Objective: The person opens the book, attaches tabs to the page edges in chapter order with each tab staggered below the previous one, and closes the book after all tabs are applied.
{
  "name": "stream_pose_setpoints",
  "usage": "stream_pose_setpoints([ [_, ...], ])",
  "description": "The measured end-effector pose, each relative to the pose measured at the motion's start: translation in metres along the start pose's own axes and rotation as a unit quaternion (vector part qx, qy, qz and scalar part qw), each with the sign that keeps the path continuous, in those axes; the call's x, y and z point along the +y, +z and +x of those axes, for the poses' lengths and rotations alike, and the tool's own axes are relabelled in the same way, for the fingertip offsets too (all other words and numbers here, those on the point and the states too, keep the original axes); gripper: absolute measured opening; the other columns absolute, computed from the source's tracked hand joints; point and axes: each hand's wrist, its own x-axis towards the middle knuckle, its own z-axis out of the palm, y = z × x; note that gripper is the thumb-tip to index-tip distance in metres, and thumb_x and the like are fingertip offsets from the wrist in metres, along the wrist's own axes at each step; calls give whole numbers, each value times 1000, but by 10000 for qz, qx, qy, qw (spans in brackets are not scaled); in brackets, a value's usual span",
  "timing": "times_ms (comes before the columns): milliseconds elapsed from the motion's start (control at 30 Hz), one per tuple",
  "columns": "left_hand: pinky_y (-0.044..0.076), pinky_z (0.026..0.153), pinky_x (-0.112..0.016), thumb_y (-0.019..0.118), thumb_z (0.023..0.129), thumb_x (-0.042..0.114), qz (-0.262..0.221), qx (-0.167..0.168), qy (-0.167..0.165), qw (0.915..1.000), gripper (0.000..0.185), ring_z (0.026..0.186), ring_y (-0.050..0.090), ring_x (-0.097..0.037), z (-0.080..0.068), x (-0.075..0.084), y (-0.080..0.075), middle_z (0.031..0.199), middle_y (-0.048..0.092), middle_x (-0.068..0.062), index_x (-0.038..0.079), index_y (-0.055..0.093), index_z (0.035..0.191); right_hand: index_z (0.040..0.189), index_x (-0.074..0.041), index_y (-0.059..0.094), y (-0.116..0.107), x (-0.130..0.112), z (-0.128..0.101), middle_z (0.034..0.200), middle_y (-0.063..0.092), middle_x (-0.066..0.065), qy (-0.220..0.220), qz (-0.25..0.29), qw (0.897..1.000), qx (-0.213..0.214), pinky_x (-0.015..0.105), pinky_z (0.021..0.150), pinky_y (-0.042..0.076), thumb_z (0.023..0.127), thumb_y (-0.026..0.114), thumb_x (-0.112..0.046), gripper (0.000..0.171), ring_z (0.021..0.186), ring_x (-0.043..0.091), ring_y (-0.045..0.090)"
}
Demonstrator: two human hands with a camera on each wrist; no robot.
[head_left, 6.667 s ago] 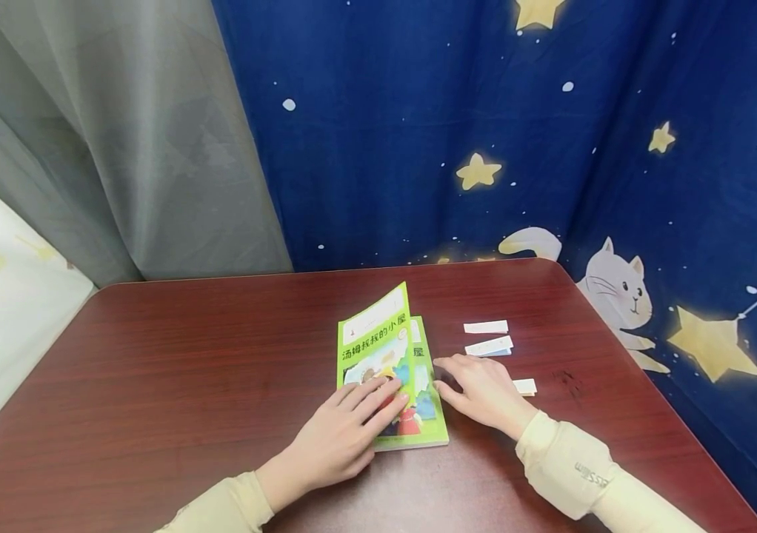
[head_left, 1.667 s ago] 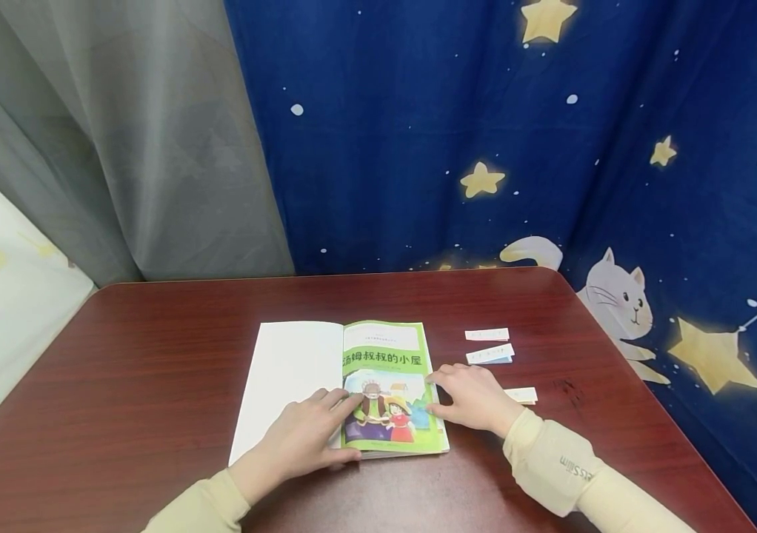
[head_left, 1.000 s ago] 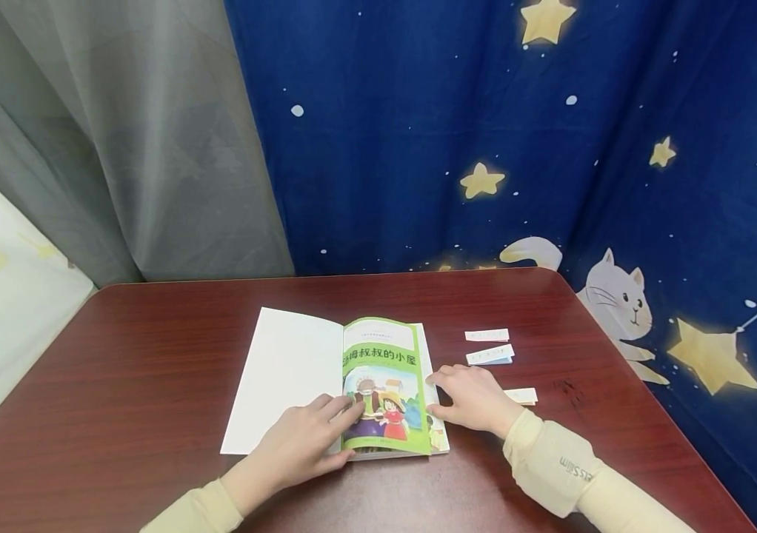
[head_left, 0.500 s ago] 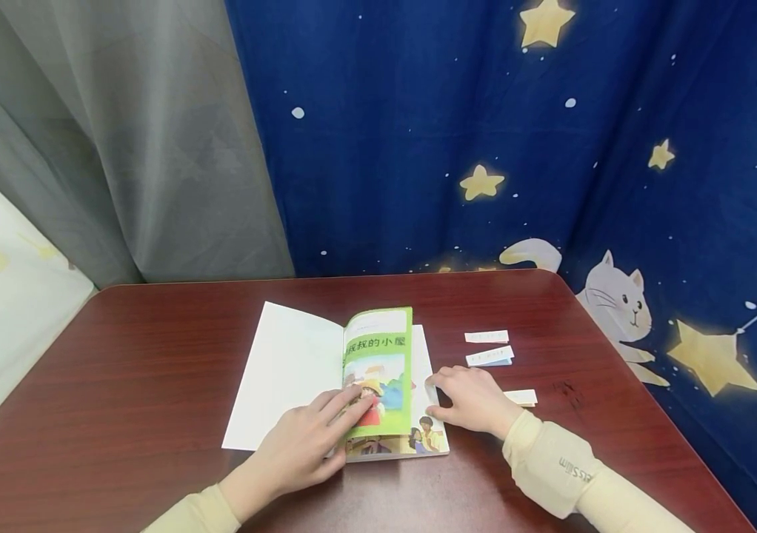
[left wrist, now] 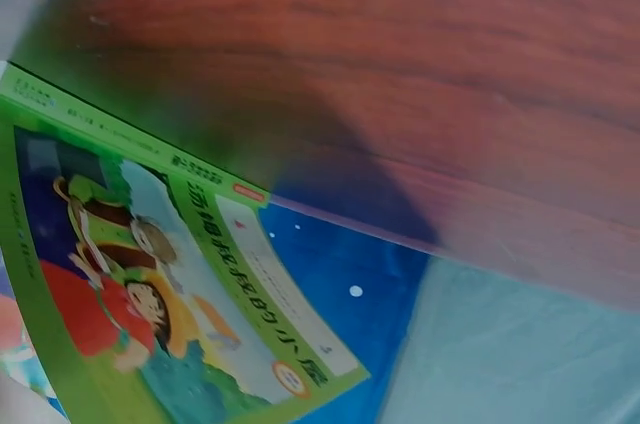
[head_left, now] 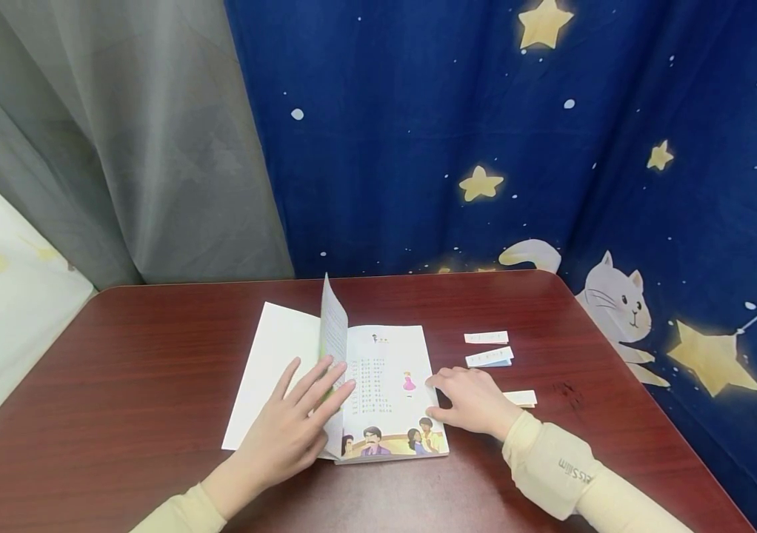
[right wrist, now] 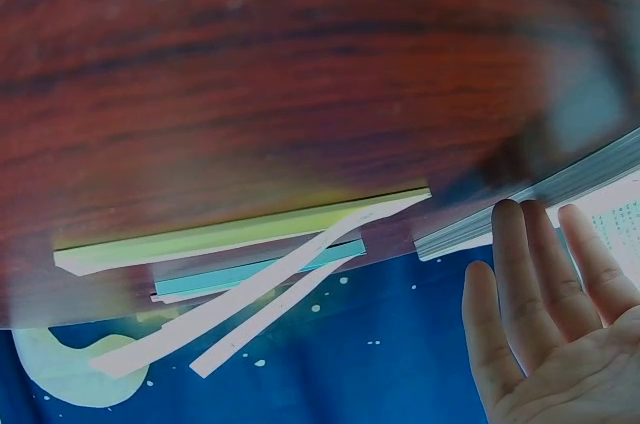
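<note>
Book [head_left: 378,385]: thin picture book, lying open near the middle of the table [head_left: 152,355], cover folded flat to the left. One leaf [head_left: 333,348] stands nearly upright at the spine; the right-hand page shows columns of small print and cartoon figures along its lower edge.

Left hand [head_left: 288,429]: fingers [head_left: 325,381] straight and spread, pressed against the upright leaf, gripping nothing.

Right hand [head_left: 475,400]: fingers loosely bent, tips resting on the right edge of the book, pinning the pages; nothing grasped.

Handling note: the leaf probably turns best if the left fingers carry it fully over and smooth it flat at the spine while the right hand holds the remaining pages down, so only one sheet travels.

Paper strips [head_left: 488,348]: three small slips on the table just right of the book, apart from it.

Change: half a second ago the green illustrated title leaf was only partly lifted; now it stands on edge and the printed page beneath is exposed. Right hand unmoved.

Backdrop: blue star-and-cat cloth [head_left: 552,148]; grey curtain [head_left: 118,133].
</note>
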Motion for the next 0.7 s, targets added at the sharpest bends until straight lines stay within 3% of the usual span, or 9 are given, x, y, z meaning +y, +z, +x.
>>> stream_pose_setpoints([
  [267,17,89,-63,25,81,15,344,590,-162,9975,51,114,42,-29,-7,-12,-7,126,46,-12,5,44,126,100,-12,64,-1,-1,-1,89,60,-1,10,-10,10000,8,32,60,46,72,65,-42,42,78,17,57],
  [433,19,88,-64,32,81,20,540,832,-247,9948,47,96,54,-25,-13,-20,-13,110,57,-8,4,50,122,100,-11,64,-3,-2,-1,89,60,-1,-5,-16,10000,9,32,60,46,72,65,-41,41,78,17,57],
  [700,22,90,-59,40,82,39,543,789,-356,9948,46,70,57,-20,-22,-28,-17,76,61,-3,4,62,102,100,-11,64,-4,-3,-1,89,60,0,-26,-13,10000,36,32,59,46,72,66,-40,40,78,17,57],
])
